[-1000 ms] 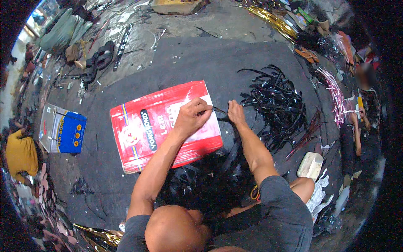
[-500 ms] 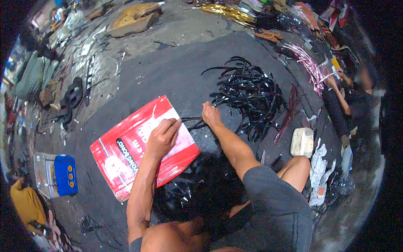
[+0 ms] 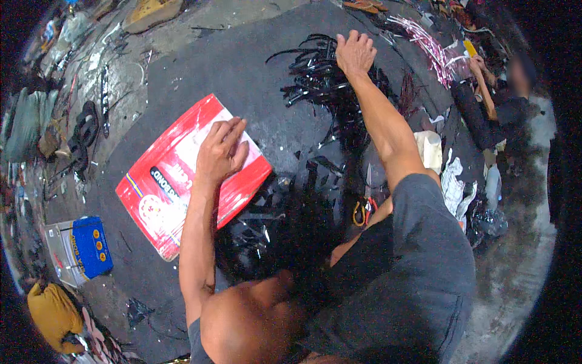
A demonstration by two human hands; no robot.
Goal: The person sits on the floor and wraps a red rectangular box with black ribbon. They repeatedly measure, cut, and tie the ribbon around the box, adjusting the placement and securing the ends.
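A red and white printed flat-sided container (image 3: pixel 142 182), like a large tin, lies tilted in front of me. Over its pale upper end rests my left hand (image 3: pixel 219 150), fingers loosely bent and thumb apart, with nothing visible in it. My right hand (image 3: pixel 356 56) is stretched far forward over a heap of glossy black strips (image 3: pixel 318 85), its fingers spread. Whether it touches the strips I cannot tell. Small black cut pieces (image 3: pixel 260 227) are scattered between the container and my legs. Scissors with red and yellow handles (image 3: pixel 364 212) lie beside my right leg.
A blue and grey tin (image 3: pixel 91 250) stands at the left, near a mustard-coloured bundle (image 3: pixel 54 315). Black sandals (image 3: pixel 85 136) lie farther back. A whitish block (image 3: pixel 429 150) and crumpled white sheet (image 3: pixel 454 188) sit right. Another person (image 3: pixel 491 103) handles pink strips (image 3: pixel 427 51).
My right hand has moved forward and right, opening over the black heap. The dark strip stretched between my hands is gone from view. My left hand's thumb has parted from its fingers. The view has shifted.
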